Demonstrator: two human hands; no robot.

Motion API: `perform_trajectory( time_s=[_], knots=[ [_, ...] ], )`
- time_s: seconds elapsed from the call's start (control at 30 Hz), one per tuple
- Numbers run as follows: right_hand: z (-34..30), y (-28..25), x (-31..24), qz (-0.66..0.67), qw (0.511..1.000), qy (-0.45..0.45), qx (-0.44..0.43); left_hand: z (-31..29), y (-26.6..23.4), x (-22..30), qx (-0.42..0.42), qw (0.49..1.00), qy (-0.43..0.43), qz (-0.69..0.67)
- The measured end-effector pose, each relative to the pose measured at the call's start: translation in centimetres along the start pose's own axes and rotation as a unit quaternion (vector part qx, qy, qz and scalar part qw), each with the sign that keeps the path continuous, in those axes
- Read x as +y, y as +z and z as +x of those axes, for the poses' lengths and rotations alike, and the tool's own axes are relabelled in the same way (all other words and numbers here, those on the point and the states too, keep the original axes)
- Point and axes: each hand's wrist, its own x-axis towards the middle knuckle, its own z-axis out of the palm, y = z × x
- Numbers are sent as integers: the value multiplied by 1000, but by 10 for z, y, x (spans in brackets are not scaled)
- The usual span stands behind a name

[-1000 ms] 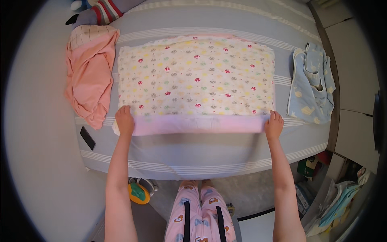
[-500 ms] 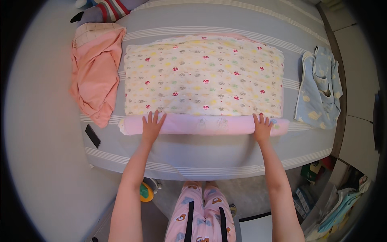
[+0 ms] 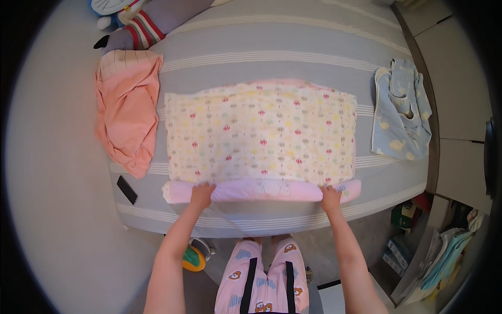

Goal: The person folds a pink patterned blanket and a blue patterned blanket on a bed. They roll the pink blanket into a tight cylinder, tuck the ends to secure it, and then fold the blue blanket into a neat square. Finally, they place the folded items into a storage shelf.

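Observation:
A small quilt, cream white with a red, yellow and grey mushroom print, lies spread on the bed. Its near edge is rolled into a long tube whose outside is pink and lilac with faint animal figures. My left hand grips the roll left of its middle, fingers curled over the top. Toward the right end, my right hand clasps the same roll in a similar way. The underside of the roll and both thumbs are mostly hidden.
On the left lie a crumpled salmon-pink cloth and a dark phone. A folded light-blue garment rests at the right, beside grey cabinets. Plush toys occupy the far left. The bed's near edge is in front of my legs.
The quilt and its roll have slid toward me across the bed. My fingers, spread flat on the roll before, are now curled around it. The view has also shifted slightly.

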Motion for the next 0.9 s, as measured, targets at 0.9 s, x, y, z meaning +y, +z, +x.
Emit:
perform_trajectory(
  time_s=[0.9],
  knots=[
    [74,-34,-22,-111,959,-142,220,44,-6,32,224,954,16,200]
  ],
)
